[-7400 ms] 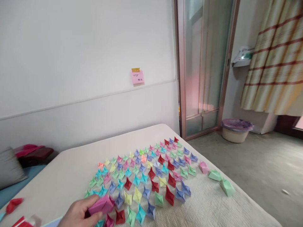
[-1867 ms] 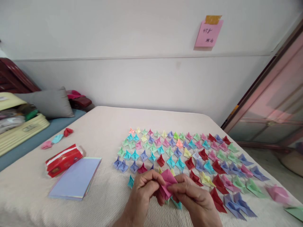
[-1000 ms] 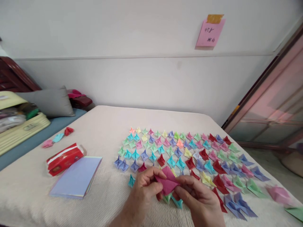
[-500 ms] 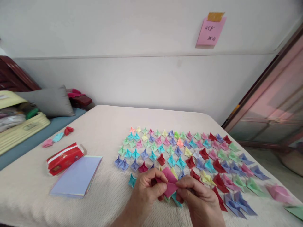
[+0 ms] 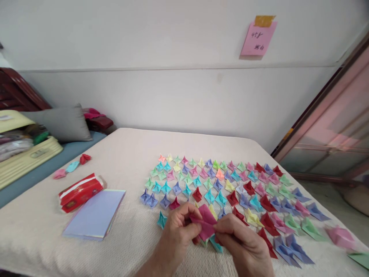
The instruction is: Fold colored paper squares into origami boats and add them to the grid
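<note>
Between my two hands is a piece of folded dark pink paper (image 5: 206,227), held above the bedspread. My left hand (image 5: 181,234) pinches its left side with thumb and fingers. At its right corner, my right hand (image 5: 241,242) pinches the edge between thumb and forefinger. Just behind and below the hands, rows of small folded paper boats (image 5: 209,196) in many colours stand on the bedspread. A turquoise boat (image 5: 216,244) shows partly beneath the pink paper, and another turquoise boat (image 5: 162,220) sits left of my left hand. My fingers hide part of the rows.
To the left, a stack of lilac paper sheets (image 5: 95,215) touches a red packet (image 5: 80,192). Beyond them lie three crumpled-looking paper pieces (image 5: 72,166). Larger folded papers (image 5: 341,236) rest near the bed's right edge. A pink note (image 5: 258,39) is taped to the wall.
The pink paper has tilted slightly in my hands, and my left thumb has shifted a little on it. The view has moved very slightly; the other things stay in place.
</note>
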Motion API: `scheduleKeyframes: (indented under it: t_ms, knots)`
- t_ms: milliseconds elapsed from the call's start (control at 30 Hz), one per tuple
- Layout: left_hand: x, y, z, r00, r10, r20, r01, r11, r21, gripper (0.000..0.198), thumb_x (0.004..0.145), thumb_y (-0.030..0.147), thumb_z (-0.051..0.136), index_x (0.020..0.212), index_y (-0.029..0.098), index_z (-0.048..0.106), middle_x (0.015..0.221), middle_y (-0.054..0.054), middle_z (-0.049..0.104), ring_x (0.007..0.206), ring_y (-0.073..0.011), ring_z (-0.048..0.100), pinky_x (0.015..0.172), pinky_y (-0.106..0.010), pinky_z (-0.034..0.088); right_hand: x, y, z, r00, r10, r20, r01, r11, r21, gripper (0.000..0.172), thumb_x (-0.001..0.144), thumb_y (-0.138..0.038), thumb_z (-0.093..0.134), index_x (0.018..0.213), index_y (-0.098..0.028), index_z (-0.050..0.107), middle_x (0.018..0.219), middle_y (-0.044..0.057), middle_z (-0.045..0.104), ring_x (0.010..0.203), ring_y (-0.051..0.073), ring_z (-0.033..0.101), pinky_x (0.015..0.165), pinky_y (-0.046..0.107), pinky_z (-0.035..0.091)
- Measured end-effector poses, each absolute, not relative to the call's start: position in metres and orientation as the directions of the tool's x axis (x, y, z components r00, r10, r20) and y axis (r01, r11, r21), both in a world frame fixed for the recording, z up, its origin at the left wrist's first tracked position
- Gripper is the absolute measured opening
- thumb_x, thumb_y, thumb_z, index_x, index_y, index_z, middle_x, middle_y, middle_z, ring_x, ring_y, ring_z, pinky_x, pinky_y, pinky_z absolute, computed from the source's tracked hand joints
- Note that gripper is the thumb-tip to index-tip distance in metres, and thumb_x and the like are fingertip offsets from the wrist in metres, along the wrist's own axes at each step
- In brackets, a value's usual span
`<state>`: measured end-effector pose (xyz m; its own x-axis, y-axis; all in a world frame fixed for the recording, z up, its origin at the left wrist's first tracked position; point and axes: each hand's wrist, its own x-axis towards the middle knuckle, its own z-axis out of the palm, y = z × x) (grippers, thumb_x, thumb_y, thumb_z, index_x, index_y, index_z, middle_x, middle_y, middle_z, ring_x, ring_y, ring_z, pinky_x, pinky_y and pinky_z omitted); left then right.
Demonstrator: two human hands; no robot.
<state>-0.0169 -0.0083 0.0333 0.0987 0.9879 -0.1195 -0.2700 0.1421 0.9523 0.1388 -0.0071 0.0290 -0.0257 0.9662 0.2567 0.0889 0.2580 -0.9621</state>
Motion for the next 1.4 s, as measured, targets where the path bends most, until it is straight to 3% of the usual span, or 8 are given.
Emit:
scheduleKeyframes:
  t_ms: [200, 367, 533, 700, 867, 1033, 1200, 1400]
  knots:
    - [-0.019, -0.008, 0.032, 0.129, 0.990, -0.064, -0.351, 0.106, 0.930, 0.024, 0.076, 0.014, 0.060, 0.093, 0.022, 0.046, 0.068, 0.005, 0.058, 0.053, -0.0087, 0.044, 0.051, -0.022, 0.035, 0.143, -0.004, 0.032, -0.090, 0.984, 0.151, -0.003, 0.151, -0.989, 0.013, 0.075, -0.023, 0.068, 0.063, -0.021, 0.072, 0.066, 0.004, 0.061, 0.061, 0.018, 0.055, 0.054, 0.027, 0.043]
    - [-0.019, -0.010, 0.031, 0.162, 0.986, -0.030, -0.311, 0.080, 0.947, 0.027, 0.080, 0.015, 0.059, 0.101, 0.022, 0.044, 0.075, 0.003, 0.058, 0.059, -0.0092, 0.045, 0.054, -0.022, 0.034, 0.143, 0.000, 0.026, -0.070, 0.996, -0.060, -0.176, -0.072, -0.982, 0.021, 0.071, -0.035, 0.079, 0.068, -0.020, 0.065, 0.061, -0.001, 0.059, 0.055, 0.014, 0.052, 0.051, 0.024, 0.041]
    - [-0.017, -0.014, 0.028, 0.160, 0.987, -0.001, -0.203, 0.034, 0.979, 0.027, 0.081, 0.013, 0.056, 0.105, 0.021, 0.046, 0.077, 0.003, 0.059, 0.061, -0.0100, 0.045, 0.057, -0.024, 0.035, 0.142, 0.004, 0.014, -0.209, 0.971, -0.115, -0.013, -0.120, -0.993, 0.036, 0.076, -0.049, 0.073, 0.062, -0.017, 0.067, 0.050, 0.000, 0.056, 0.049, 0.013, 0.047, 0.048, 0.025, 0.035]
    - [-0.016, -0.011, 0.028, 0.172, 0.985, -0.023, -0.277, 0.071, 0.958, 0.031, 0.078, 0.016, 0.060, 0.106, 0.021, 0.048, 0.076, 0.003, 0.059, 0.060, -0.0103, 0.046, 0.056, -0.024, 0.036, 0.140, 0.000, 0.009, -0.146, 0.983, -0.110, 0.038, -0.106, -0.994, 0.045, 0.077, -0.056, 0.069, 0.053, -0.019, 0.057, 0.042, -0.002, 0.052, 0.041, 0.011, 0.043, 0.044, 0.024, 0.031]
    - [-0.019, -0.006, 0.026, 0.150, 0.975, -0.164, -0.284, 0.202, 0.937, 0.011, 0.074, 0.021, 0.067, 0.081, 0.014, 0.061, 0.063, 0.002, 0.057, 0.055, -0.0099, 0.046, 0.054, -0.023, 0.035, 0.137, -0.003, 0.015, -0.081, 0.991, -0.102, 0.026, -0.101, -0.995, 0.041, 0.076, -0.052, 0.071, 0.056, -0.019, 0.059, 0.043, -0.003, 0.053, 0.041, 0.010, 0.043, 0.044, 0.023, 0.031]
    - [-0.020, -0.005, 0.020, 0.094, 0.984, -0.152, -0.295, 0.173, 0.940, 0.018, 0.078, 0.024, 0.066, 0.065, 0.013, 0.064, 0.054, 0.001, 0.055, 0.049, -0.0094, 0.043, 0.052, -0.024, 0.030, 0.135, -0.004, 0.015, -0.074, 0.992, -0.101, 0.014, -0.100, -0.995, 0.038, 0.076, -0.049, 0.073, 0.056, -0.019, 0.060, 0.043, -0.003, 0.054, 0.042, 0.010, 0.044, 0.044, 0.022, 0.031]
    - [-0.017, -0.006, 0.018, 0.094, 0.978, -0.184, -0.361, 0.206, 0.910, 0.023, 0.082, 0.027, 0.062, 0.063, 0.014, 0.062, 0.053, 0.000, 0.056, 0.047, -0.0093, 0.043, 0.050, -0.024, 0.029, 0.135, -0.002, 0.012, -0.097, 0.986, -0.134, -0.066, -0.141, -0.988, 0.036, 0.074, -0.046, 0.075, 0.056, -0.018, 0.060, 0.043, -0.003, 0.054, 0.041, 0.010, 0.042, 0.044, 0.022, 0.030]
    - [-0.013, -0.007, 0.022, 0.130, 0.977, -0.169, -0.244, 0.197, 0.950, 0.015, 0.077, 0.026, 0.067, 0.070, 0.014, 0.061, 0.054, 0.003, 0.050, 0.049, -0.0094, 0.040, 0.048, -0.023, 0.028, 0.131, -0.004, 0.017, -0.094, 0.989, -0.118, -0.014, -0.119, -0.993, 0.034, 0.076, -0.042, 0.073, 0.055, -0.018, 0.059, 0.044, -0.004, 0.051, 0.042, 0.009, 0.043, 0.044, 0.022, 0.030]
